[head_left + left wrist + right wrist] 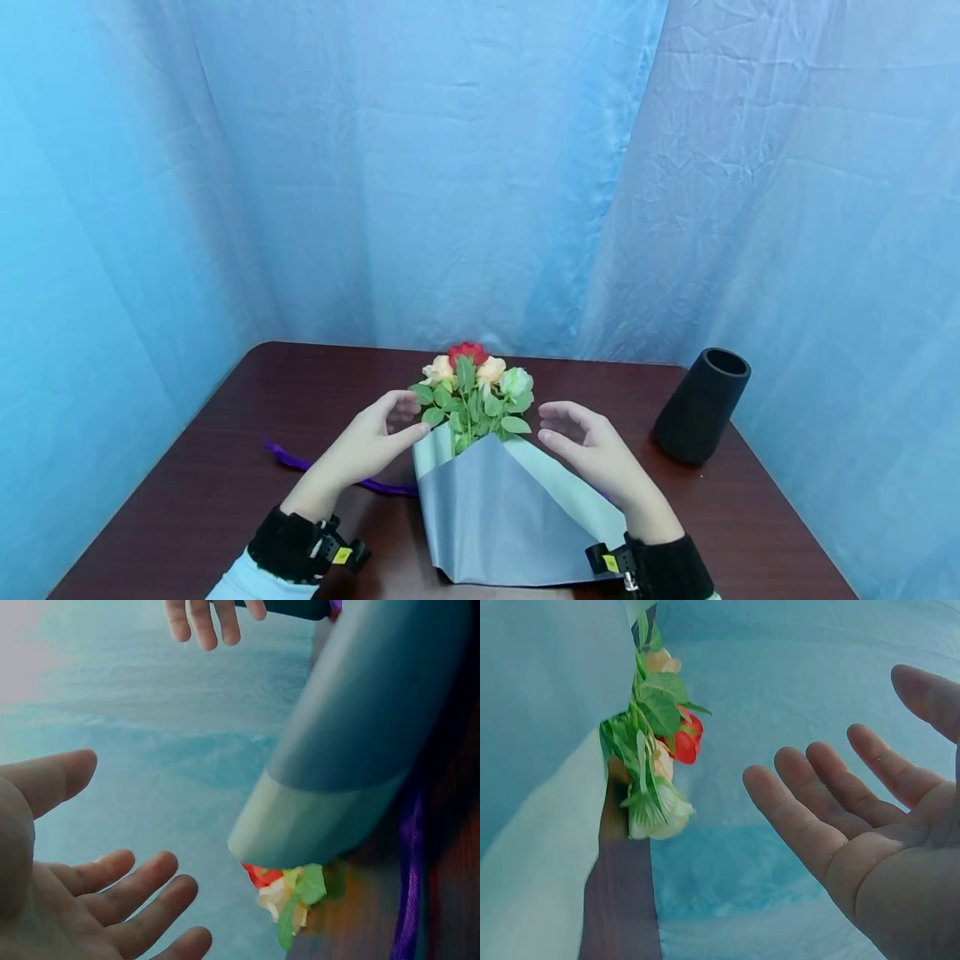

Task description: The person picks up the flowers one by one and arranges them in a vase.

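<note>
A bouquet wrapped in grey-blue and pale green paper [495, 517] lies on the table in the head view. Its flowers, a red one [467, 353], cream ones [491, 370] and a pale green one [516, 382], show above the paper among green leaves. To the left of the bouquet my left hand [375, 437] is held with relaxed fingers and nothing in them. On the other side my right hand [588, 446] hovers, also holding nothing. Both palms face the bouquet, and each wrist view shows fingers spread apart from the paper. A purple ribbon [386, 487] runs beneath the bouquet.
A black tapered vase [701, 406] stands at the right side of the dark wooden table [225, 467]. Blue curtains [450, 167] hang behind and on both sides of the table.
</note>
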`<state>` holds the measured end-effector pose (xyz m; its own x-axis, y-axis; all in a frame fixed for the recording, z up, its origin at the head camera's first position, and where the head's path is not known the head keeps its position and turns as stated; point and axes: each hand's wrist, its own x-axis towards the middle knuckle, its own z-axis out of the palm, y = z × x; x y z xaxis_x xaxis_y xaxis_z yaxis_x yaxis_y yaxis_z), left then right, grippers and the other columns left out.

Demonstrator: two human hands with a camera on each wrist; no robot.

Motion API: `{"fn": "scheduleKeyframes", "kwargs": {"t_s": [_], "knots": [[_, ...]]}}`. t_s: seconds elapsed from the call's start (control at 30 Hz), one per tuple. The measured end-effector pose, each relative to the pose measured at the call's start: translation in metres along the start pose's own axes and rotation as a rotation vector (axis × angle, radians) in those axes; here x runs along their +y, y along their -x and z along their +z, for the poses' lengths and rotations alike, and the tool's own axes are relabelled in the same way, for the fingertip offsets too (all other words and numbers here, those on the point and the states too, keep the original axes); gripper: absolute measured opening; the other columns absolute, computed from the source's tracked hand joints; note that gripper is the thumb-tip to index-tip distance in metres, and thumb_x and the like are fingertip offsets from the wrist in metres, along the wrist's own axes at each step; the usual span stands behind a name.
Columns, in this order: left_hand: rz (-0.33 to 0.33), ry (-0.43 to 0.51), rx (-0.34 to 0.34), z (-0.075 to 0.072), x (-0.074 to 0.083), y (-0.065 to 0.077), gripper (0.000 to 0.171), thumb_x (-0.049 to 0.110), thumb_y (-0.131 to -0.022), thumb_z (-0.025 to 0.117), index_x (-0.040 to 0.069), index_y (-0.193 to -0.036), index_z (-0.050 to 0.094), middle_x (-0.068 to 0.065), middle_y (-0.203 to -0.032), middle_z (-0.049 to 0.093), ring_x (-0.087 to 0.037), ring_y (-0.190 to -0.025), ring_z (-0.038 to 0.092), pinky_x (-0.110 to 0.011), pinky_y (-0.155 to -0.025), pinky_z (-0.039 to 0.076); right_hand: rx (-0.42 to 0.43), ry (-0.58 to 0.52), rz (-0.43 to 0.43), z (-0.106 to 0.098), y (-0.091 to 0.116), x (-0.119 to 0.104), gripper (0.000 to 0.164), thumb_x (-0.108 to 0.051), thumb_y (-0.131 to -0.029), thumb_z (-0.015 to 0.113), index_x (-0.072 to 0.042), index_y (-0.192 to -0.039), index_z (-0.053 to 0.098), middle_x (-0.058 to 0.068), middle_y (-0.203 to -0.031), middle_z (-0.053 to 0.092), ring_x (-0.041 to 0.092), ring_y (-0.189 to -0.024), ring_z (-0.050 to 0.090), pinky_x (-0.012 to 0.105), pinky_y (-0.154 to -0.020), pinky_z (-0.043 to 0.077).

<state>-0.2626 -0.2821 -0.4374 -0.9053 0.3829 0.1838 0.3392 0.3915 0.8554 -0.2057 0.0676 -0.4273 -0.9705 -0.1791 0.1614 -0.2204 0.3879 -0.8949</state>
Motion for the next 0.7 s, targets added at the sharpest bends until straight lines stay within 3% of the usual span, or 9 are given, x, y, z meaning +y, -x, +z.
{"fn": "scheduleKeyframes", "kwargs": {"t_s": [0.4,0.7], "knots": [[-0.074,-0.074,-0.123,-0.001,-0.019,-0.003,0.057,0.035,-0.097,0.070,-0.003,-0.137,0.057,-0.009,-0.126,0.066,-0.028,-0.121,0.060,-0.049,-0.100,0.048,-0.100,-0.136,0.021,0.026,-0.017,0.001,0.047,-0.029,-0.101,0.068,-0.006,-0.140,0.055,0.017,-0.137,0.056,0.037,-0.123,0.058,0.043,-0.092,0.055],[-0.092,-0.113,-0.206,-0.003,-0.028,-0.004,0.043,0.029,-0.096,0.070,0.003,-0.130,0.064,-0.007,-0.126,0.065,-0.026,-0.119,0.060,-0.051,-0.099,0.048,-0.105,-0.213,0.064,0.052,-0.027,0.003,0.043,-0.025,-0.100,0.069,-0.004,-0.136,0.058,0.018,-0.134,0.057,0.037,-0.123,0.059,0.046,-0.090,0.056]]}}
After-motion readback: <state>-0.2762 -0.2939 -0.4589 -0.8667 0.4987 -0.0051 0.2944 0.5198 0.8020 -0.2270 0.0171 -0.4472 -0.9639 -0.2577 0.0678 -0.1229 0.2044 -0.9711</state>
